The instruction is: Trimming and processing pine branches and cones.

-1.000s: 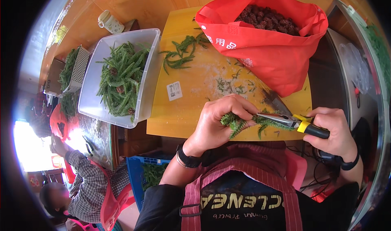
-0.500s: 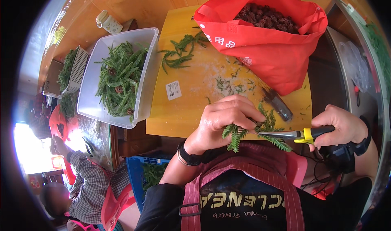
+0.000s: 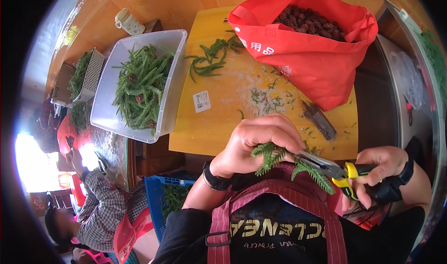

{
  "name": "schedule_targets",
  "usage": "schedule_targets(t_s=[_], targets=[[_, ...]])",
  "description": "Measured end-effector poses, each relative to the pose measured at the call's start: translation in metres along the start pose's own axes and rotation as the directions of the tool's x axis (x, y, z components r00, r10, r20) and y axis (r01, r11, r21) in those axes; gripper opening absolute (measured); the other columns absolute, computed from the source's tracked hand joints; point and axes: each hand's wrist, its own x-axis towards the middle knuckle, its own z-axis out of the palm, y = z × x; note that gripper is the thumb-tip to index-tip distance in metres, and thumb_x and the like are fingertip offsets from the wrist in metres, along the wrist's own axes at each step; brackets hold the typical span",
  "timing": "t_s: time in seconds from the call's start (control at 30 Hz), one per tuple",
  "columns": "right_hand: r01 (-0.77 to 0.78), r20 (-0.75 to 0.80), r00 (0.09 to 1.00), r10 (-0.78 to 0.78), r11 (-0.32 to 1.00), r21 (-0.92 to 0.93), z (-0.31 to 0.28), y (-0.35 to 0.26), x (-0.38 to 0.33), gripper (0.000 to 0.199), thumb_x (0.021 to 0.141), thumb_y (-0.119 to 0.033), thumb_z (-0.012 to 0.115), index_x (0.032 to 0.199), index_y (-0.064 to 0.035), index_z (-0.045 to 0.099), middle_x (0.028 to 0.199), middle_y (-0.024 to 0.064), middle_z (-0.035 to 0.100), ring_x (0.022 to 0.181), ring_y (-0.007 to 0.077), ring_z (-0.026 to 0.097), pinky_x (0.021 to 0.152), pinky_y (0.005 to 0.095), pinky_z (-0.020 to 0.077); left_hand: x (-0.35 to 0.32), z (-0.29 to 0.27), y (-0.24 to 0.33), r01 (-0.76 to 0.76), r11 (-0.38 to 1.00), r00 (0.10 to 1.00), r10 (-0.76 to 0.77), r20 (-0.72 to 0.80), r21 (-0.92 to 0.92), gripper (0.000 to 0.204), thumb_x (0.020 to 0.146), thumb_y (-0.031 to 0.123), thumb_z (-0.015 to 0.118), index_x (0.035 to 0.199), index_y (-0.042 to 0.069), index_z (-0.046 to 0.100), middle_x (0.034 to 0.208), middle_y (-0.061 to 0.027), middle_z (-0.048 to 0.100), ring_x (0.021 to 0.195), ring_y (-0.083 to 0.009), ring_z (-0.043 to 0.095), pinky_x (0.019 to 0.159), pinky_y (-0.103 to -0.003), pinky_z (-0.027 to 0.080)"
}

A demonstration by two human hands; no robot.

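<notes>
Above my apron, my left hand is closed around a green artificial pine sprig, whose needled tips poke out below the fingers. My right hand grips a pair of long-nose pliers by the yellow and black handles. The pliers' handles are spread, and their jaws reach the sprig beside my left fingertips. What lies between the jaws is hidden by needles and fingers. Just beyond my hands is the yellow table, with green clippings strewn over it.
A red bag of pine cones stands at the back right, a dark brush beside it. At left, a clear plastic bin holds pine sprigs with cones. A blue basket sits below the table. Another person works at the far left.
The pliers have tilted tip-up, and their handles have spread wider. My right hand has moved down slightly. The sprig has shifted, with fewer tips showing above my left fingers.
</notes>
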Motion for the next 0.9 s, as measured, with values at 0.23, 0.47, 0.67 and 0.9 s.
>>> schedule_targets(t_s=[0.23,0.47,0.67,0.9], targets=[[-0.034,-0.129,0.99,-0.052,0.809,-0.587,0.023,-0.022,0.006,0.02,0.084,-0.015,0.057,0.078,0.0027,0.063,0.086,0.0122,0.065,0.09,0.025,0.062,0.077,0.0291,0.0462,0.0,0.0,0.009,-0.012,0.987,0.998,0.002,-0.061,-0.162,0.015,0.074,0.016,0.071,0.073,0.002,0.064,0.077,-0.0104,0.062,0.071,-0.0229,0.057,0.066,-0.033,0.046],[-0.335,-0.001,0.655,-0.756,-0.29,-0.896,0.036,-0.021,0.022,0.029,0.062,-0.023,0.076,0.069,-0.0008,0.059,0.076,0.0099,0.06,0.086,0.0321,0.058,0.073,0.039,0.0476,-0.001,0.003,0.004,0.113,0.991,0.98,-0.122,-0.156,-0.068,0.014,0.072,0.011,0.07,0.077,0.001,0.061,0.079,-0.0119,0.06,0.075,-0.0227,0.056,0.071,-0.035,0.045],[-0.428,0.047,0.657,-0.752,-0.424,-0.798,0.037,-0.019,0.028,0.031,0.057,-0.021,0.077,0.067,-0.001,0.056,0.077,0.009,0.059,0.091,0.0306,0.056,0.073,0.0377,0.0474,-0.002,0.005,0.005,0.143,0.988,0.972,-0.13,-0.195,0.053,0.011,0.071,0.005,0.068,0.079,0.0,0.061,0.079,-0.0122,0.06,0.077,-0.0225,0.057,0.072,-0.034,0.045],[-0.472,0.041,0.625,-0.78,-0.42,-0.775,0.031,-0.01,0.029,0.031,0.052,-0.014,0.077,0.064,-0.0012,0.052,0.072,0.0102,0.055,0.084,0.0321,0.056,0.069,0.0374,0.0472,-0.003,0.005,0.003,0.175,0.972,0.965,-0.138,-0.225,0.157,0.011,0.07,0.003,0.068,0.078,0.001,0.061,0.081,-0.0117,0.062,0.078,-0.0212,0.058,0.072,-0.032,0.046]])
